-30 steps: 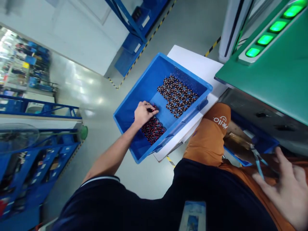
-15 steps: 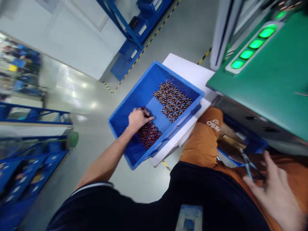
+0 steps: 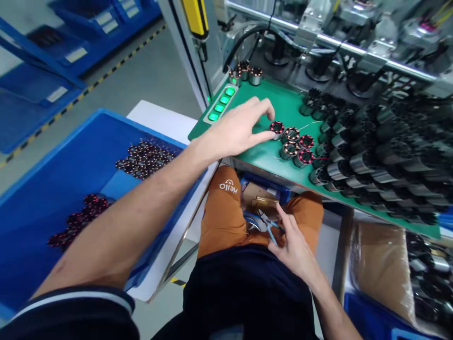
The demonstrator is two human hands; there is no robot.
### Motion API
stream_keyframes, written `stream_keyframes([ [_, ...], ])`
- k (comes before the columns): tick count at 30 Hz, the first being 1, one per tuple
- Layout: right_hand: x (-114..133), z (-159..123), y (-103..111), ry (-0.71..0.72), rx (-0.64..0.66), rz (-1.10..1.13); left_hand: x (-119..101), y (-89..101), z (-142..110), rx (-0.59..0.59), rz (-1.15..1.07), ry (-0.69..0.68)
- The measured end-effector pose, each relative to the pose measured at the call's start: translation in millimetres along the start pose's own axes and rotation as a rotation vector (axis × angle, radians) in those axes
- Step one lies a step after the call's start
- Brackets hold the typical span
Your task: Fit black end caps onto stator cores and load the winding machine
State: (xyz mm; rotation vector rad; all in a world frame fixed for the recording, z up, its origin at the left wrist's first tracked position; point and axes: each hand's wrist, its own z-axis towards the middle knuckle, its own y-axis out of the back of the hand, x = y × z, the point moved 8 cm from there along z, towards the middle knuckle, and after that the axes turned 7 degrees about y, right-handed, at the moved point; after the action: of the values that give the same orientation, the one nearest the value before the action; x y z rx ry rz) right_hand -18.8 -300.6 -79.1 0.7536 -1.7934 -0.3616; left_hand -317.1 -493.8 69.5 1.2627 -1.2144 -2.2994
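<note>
My left hand [image 3: 237,130] reaches over the green bench [image 3: 283,101]. Its thumb and fingertips pinch the edge of a small red-wound coil [image 3: 276,127], which rests on the bench. Three more coils [image 3: 296,147] sit just right of it. My right hand [image 3: 293,245] lies on my lap with its fingers stretched out. The fingertips touch blue-handled cutters [image 3: 264,222] lying on my orange trousers.
A blue bin [image 3: 71,156] at the left holds two patches of coils [image 3: 145,158]. Lit green buttons [image 3: 219,106] line the bench's left corner. Rows of dark wound parts [image 3: 371,151] fill its right side. A cardboard box [image 3: 375,269] stands below, and machinery rises behind.
My view swung from the blue bin to the green bench. My left hand left the bin and came over to the bench with a coil. My right hand stays on my lap by the cutters.
</note>
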Motion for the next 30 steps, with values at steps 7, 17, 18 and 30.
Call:
stream_keyframes([
  [7, -42.9, -38.5, 12.2, -0.057, -0.172, 0.181, 22.0, -46.6, 21.7, -0.02, -0.098, 0.047],
  [17, -3.8, -29.0, 13.8, 0.067, -0.251, 0.22, -50.0, 13.4, -56.8, -0.427, -0.229, -0.005],
  [18, 3.5, -30.5, 17.9, 0.088, -0.256, 0.231, -66.2, 14.9, -78.7, -0.42, -0.221, -0.018],
  [30, 78.1, -31.1, 36.3, 0.415, -0.277, 0.359, -98.3, -22.6, -171.5, -0.288, -0.247, 0.016],
])
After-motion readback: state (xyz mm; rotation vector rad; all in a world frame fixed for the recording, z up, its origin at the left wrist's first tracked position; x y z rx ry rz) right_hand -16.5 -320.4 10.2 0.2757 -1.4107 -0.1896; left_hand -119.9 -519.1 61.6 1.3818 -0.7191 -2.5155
